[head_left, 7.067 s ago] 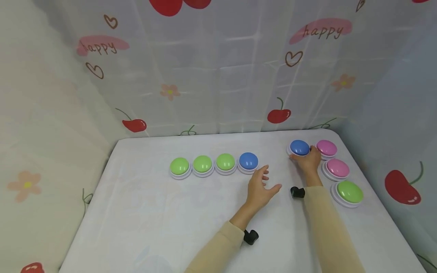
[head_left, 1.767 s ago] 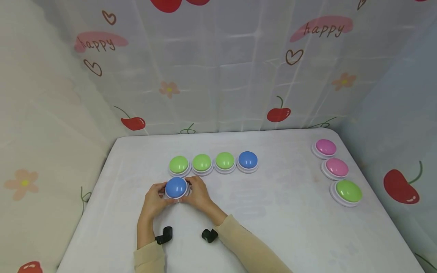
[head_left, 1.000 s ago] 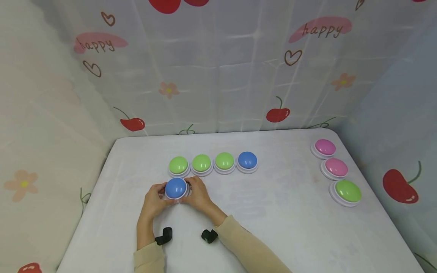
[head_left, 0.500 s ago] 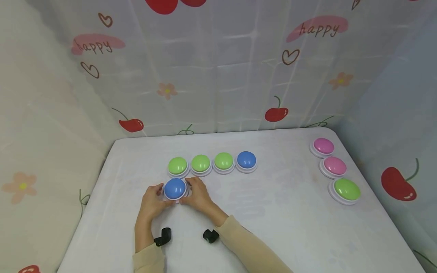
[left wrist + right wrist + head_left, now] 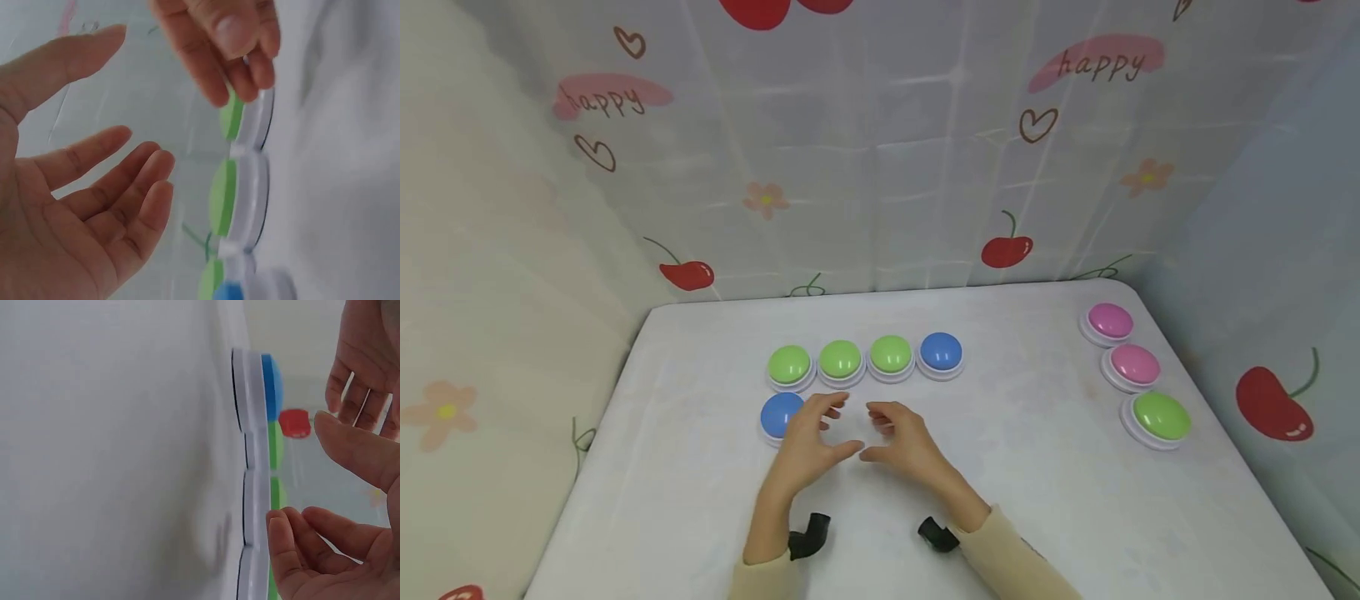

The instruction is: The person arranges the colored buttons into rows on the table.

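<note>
My left hand (image 5: 805, 454) and right hand (image 5: 910, 442) face each other over the white table, fingers loosely bent and nothing between them. Just left of the left hand sits a blue-domed push button (image 5: 780, 414) on a white base, partly hidden by that hand. It stands in front of the leftmost green button (image 5: 788, 364) of a row. Two more green buttons (image 5: 840, 359) and another blue button (image 5: 941, 352) continue that row rightward. In the left wrist view the left palm (image 5: 106, 219) is bare; the right wrist view shows the right fingers (image 5: 287, 550) curved around air.
Along the table's right side stand two pink buttons (image 5: 1111, 320) and a larger-looking green button (image 5: 1162, 416). A printed curtain (image 5: 880, 150) hangs behind the table (image 5: 1045, 500) and at both sides. Each wrist carries a black camera mount (image 5: 809, 536).
The blue button came from the back right to the front of the row's left end, held by both hands. Both hands have since released it and moved right.
</note>
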Tool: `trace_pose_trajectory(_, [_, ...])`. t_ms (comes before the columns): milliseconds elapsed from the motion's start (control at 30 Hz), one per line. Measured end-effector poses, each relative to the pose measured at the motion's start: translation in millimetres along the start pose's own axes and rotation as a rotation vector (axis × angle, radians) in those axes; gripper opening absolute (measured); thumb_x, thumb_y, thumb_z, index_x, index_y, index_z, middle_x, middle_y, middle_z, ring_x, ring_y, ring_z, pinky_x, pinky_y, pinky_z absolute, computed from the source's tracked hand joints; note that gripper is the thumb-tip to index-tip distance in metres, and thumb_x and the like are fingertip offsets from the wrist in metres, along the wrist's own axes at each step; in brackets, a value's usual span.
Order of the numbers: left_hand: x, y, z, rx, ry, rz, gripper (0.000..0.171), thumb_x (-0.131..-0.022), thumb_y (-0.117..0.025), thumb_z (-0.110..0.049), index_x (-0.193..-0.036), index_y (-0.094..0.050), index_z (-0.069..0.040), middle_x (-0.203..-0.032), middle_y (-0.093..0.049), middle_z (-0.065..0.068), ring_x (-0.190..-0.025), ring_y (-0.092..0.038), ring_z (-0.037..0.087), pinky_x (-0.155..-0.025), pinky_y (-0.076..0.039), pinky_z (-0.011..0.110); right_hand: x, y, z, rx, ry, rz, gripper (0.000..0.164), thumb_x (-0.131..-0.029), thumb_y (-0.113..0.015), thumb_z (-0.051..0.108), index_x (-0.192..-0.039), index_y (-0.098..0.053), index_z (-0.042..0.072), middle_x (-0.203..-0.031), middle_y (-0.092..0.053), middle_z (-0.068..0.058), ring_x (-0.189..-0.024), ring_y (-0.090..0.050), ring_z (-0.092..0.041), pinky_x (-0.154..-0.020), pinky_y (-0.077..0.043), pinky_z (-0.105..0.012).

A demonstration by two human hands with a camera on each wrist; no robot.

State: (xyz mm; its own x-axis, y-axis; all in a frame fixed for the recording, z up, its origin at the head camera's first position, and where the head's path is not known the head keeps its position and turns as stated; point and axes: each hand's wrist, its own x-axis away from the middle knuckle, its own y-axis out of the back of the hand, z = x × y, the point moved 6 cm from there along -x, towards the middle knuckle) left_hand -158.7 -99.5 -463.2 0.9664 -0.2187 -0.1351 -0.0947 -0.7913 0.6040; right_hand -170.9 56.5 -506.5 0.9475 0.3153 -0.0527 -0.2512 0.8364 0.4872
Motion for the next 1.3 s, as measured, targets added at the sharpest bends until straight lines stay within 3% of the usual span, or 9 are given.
trace_pose_trajectory(100, [-5.1,-34.5,-16.1,0.045,-0.07,0.044,0.063,-0.073,-0.085,-0.015,-0.129,-0.057,-0.004,-0.117,-0.063,0.013,-0.103,-0.061,0.024,-0.084,-0.055,0.042,16.2,32.7,-11.5,-0.018,-0.03,-0.063,0.064,-0.071,-0.085,0.007,-0.128,-0.058,-0.003,-0.119,-0.064,-0.019,-0.109,-0.063,-0.031,-0.093,-0.054,-0.042])
trace_pose_trajectory(233, [-10.7,-71.3,-32.8,0.1,-0.105,0.107,0.064,-0.077,-0.083,-0.017,-0.133,-0.055,-0.004,-0.12,-0.061,0.015,-0.104,-0.061,0.025,-0.086,-0.056,0.039,37.7,83.7,-32.5,-0.034,-0.095,-0.208,0.062,-0.072,-0.085,0.007,-0.128,-0.059,-0.001,-0.123,-0.064,-0.018,-0.111,-0.063,-0.032,-0.093,-0.055,-0.036])
trace_pose_trajectory(433, [-16.4,-104.0,-53.8,0.179,-0.123,0.182,0.066,-0.078,-0.082,-0.017,-0.137,-0.052,-0.009,-0.122,-0.06,0.014,-0.105,-0.06,0.022,-0.088,-0.055,0.028,78.9,171.7,-66.6,0.039,-0.198,-0.614,0.061,-0.073,-0.084,0.004,-0.129,-0.06,0.0,-0.125,-0.064,-0.017,-0.11,-0.058,-0.024,-0.087,-0.047,-0.009])
trace_pose_trajectory(567, [-17.8,-118.4,-62.8,0.215,-0.119,0.227,0.066,-0.079,-0.081,-0.017,-0.137,-0.052,-0.01,-0.124,-0.06,0.013,-0.106,-0.06,0.021,-0.089,-0.053,0.025,111.9,220.7,-91.0,0.145,-0.358,-0.853,0.071,-0.075,-0.083,0.008,-0.138,-0.051,0.002,-0.135,-0.052,-0.022,-0.124,-0.045,-0.032,-0.104,-0.042,-0.034])
trace_pose_trajectory(633, [-18.2,-124.2,-66.6,0.228,-0.119,0.245,0.065,-0.079,-0.081,-0.017,-0.137,-0.052,-0.011,-0.125,-0.06,0.013,-0.107,-0.06,0.02,-0.089,-0.053,0.023,127.9,240.6,-104.1,0.171,-0.451,-0.931,0.078,-0.077,-0.082,0.011,-0.144,-0.043,0.003,-0.143,-0.043,-0.024,-0.132,-0.034,-0.037,-0.108,-0.034,-0.051])
trace_pose_trajectory(700, [-18.3,-129.5,-70.4,0.235,-0.133,0.257,0.065,-0.079,-0.081,-0.017,-0.137,-0.052,-0.011,-0.124,-0.06,0.012,-0.106,-0.06,0.019,-0.088,-0.052,0.022,142.9,257.4,-119.1,0.154,-0.552,-0.987,0.085,-0.079,-0.08,0.017,-0.15,-0.035,0.006,-0.15,-0.032,-0.024,-0.139,-0.023,-0.037,-0.111,-0.027,-0.06])
trace_pose_trajectory(900, [-17.6,-143.5,-81.3,0.256,-0.166,0.278,0.063,-0.08,-0.08,-0.018,-0.136,-0.053,-0.011,-0.123,-0.061,0.012,-0.105,-0.061,0.015,-0.087,-0.052,0.019,169.9,285.8,-161.1,0.064,-0.798,-0.956,0.095,-0.085,-0.072,0.031,-0.157,-0.014,0.01,-0.159,-0.013,-0.022,-0.145,-0.009,-0.036,-0.116,-0.022,-0.062])
trace_pose_trajectory(1133, [-18.9,-158.4,-87.1,0.271,-0.159,0.289,0.061,-0.08,-0.079,-0.017,-0.136,-0.053,-0.011,-0.122,-0.061,0.012,-0.104,-0.06,0.012,-0.087,-0.052,0.019,169.9,287.8,-182.5,0.043,-0.861,-0.774,0.103,-0.083,-0.074,0.034,-0.155,-0.009,-0.001,-0.157,-0.01,-0.032,-0.144,-0.009,-0.047,-0.112,-0.022,-0.068])
trace_pose_trajectory(1300, [-20.3,-166.1,-87.5,0.268,-0.147,0.295,0.061,-0.08,-0.079,-0.018,-0.135,-0.054,-0.012,-0.122,-0.061,0.012,-0.103,-0.06,0.01,-0.087,-0.052,0.019,168.1,287.5,-183.8,0.085,-0.842,-0.743,0.099,-0.082,-0.075,0.028,-0.153,-0.015,-0.005,-0.153,-0.017,-0.036,-0.141,-0.013,-0.049,-0.108,-0.023,-0.069])
